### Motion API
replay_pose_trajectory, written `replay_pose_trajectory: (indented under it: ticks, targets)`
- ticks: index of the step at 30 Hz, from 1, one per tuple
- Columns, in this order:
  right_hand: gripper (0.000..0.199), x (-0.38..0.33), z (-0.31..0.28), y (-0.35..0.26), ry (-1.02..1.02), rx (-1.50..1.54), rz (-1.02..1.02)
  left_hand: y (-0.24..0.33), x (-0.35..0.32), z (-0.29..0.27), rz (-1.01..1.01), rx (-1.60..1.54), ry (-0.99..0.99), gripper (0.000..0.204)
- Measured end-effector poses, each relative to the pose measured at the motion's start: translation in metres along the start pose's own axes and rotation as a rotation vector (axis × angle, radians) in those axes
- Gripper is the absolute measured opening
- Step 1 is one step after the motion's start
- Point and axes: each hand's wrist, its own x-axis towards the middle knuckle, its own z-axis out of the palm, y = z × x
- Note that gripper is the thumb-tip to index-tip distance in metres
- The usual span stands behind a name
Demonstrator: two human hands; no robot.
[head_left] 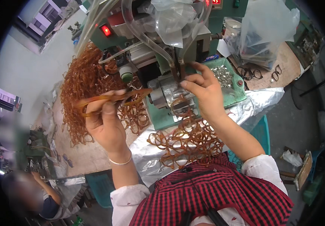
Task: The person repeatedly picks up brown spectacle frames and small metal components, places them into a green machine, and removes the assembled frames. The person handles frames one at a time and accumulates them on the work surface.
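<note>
The checked apron (207,186) lies nearest. Keep the left hand (107,122) clamped on the rim of the amber spectacle frame (136,92) without flexing it, above the worktop's (70,160) left side. The right hand's (207,88) bent fingers should stay clear of the dark rods (175,71); whether they grip anything cannot be told. The frame appears slender, glossy and blurred.

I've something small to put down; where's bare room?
Bare tan tabletop lies between the left forearm and dark spectacles, nearer than the large amber spectacle-frame heap. Crowded: the crinkled silver foil under the smaller amber frame pile, and the green tray of silvery bits.
</note>
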Motion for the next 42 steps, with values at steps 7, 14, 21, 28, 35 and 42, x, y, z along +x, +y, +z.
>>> replay_pose_trajectory:
  ticks: [7, 14, 21, 28, 35, 42]
  targets:
    - [0.056, 0.000, 0.014, 0.004, -0.039, 0.131, 0.048, 0.008, 0.028, 0.036, 0.061, 0.378, 0.012, 0.018]
    - [0.054, -0.004, 0.013, 0.000, 0.025, 0.213, 0.080, 0.011, 0.027, 0.041, 0.034, 0.392, 0.009, 0.015]
    - [0.065, -0.029, -0.003, -0.035, -0.211, -0.358, -0.158, 0.013, -0.017, 0.035, 0.313, 0.643, -0.517, 0.031]
    - [0.039, 0.026, -0.135, 0.012, 0.338, -0.702, -0.404, -0.041, -0.037, 0.042, 0.461, 0.689, -0.678, 0.037]
    - [0.015, -0.019, -0.134, 0.025, 0.074, -1.311, -0.347, -0.049, -0.043, 0.041, 0.432, 0.677, -0.642, 0.036]
    - [0.011, -0.014, -0.133, 0.043, 0.129, -1.513, -0.467, -0.026, -0.094, 0.043, 0.119, 0.589, -0.413, 0.042]
